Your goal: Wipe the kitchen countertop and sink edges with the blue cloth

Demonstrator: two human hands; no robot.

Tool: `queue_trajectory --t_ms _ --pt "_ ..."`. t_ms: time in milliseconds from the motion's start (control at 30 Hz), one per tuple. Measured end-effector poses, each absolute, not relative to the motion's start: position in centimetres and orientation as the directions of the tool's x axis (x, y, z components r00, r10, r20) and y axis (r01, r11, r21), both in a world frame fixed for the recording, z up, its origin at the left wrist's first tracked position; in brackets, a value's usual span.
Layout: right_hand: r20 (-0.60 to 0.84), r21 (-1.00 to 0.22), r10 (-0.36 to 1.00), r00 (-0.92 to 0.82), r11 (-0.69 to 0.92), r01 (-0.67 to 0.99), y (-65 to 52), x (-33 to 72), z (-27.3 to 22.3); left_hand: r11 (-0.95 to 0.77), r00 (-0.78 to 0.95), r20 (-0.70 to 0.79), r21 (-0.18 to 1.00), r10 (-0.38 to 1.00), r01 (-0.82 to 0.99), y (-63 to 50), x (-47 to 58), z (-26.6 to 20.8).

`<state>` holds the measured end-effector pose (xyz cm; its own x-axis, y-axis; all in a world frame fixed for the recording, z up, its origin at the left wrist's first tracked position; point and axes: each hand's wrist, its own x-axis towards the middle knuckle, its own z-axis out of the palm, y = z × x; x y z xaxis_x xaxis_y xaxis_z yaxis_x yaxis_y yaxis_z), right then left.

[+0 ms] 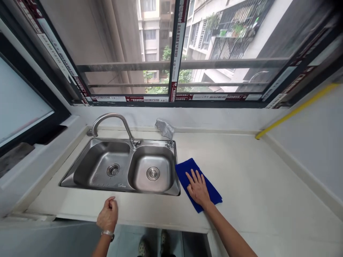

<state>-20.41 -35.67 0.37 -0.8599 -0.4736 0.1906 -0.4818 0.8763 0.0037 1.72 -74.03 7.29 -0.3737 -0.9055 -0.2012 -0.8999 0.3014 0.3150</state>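
A blue cloth (184, 170) lies flat on the pale countertop, its left corner by the sink's right rim. My right hand (197, 188) rests palm down on it, fingers spread and stretched out. In front of the sink, my left hand (107, 214) hovers by the counter's front edge with its fingers curled in and nothing visible in them; a band circles that wrist. The stainless steel double sink (130, 167) is set into the counter left of the cloth, with a drain in each bowl.
A curved metal faucet (112, 115) stands behind the sink. Crumpled bubble wrap (165, 128) lies against the back wall. A yellow pipe (294, 111) runs along the right wall. Windows (173, 71) rise behind the counter (254, 175), and an opened pane (21, 92) is at left.
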Motion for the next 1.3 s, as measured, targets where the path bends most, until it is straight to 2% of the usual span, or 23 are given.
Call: queue_trajectory --t_ms 233,433,667,833,933,1000,1133,1300 --pt "0.253 0.052 -0.422 -0.871 0.905 -0.423 -36.1 -11.8 -0.7 0.340 -0.436 -0.167 0.407 -0.885 -0.847 -74.7 2.3 5.5" --pt "0.181 0.055 -0.335 -0.925 0.942 -0.330 -41.4 -7.6 -1.4 0.503 -0.543 0.052 0.459 -0.838 -0.733 -74.6 2.8 3.3" --pt "0.021 -0.059 -0.434 -0.901 0.899 -0.435 -50.7 -3.6 0.6 0.546 -0.569 0.108 0.471 -0.815 -0.693 -74.7 3.1 2.2" --pt "-0.027 -0.238 -0.649 -0.760 0.742 -0.626 -55.3 -2.4 3.3 0.592 -0.609 0.129 0.459 -0.782 -0.663 -75.1 3.4 1.8" --pt "-0.009 -0.309 -0.750 -0.662 0.632 -0.711 -54.0 -3.3 3.8 0.611 -0.638 0.117 0.461 -0.761 -0.644 -75.4 3.5 1.7" --pt "-0.005 -0.323 -0.771 -0.637 0.604 -0.729 -51.5 -4.5 3.7 0.596 -0.635 0.090 0.464 -0.767 -0.655 -75.6 3.5 1.8" --pt "0.014 -0.286 -0.711 -0.703 0.671 -0.684 -44.2 -7.1 3.4 0.523 -0.589 0.021 0.486 -0.808 -0.700 -75.6 3.3 2.3" --pt "0.074 -0.267 -0.722 -0.688 0.651 -0.711 -36.4 -9.7 3.2 0.430 -0.586 -0.078 0.602 -0.807 -0.673 -76.3 2.7 3.6"
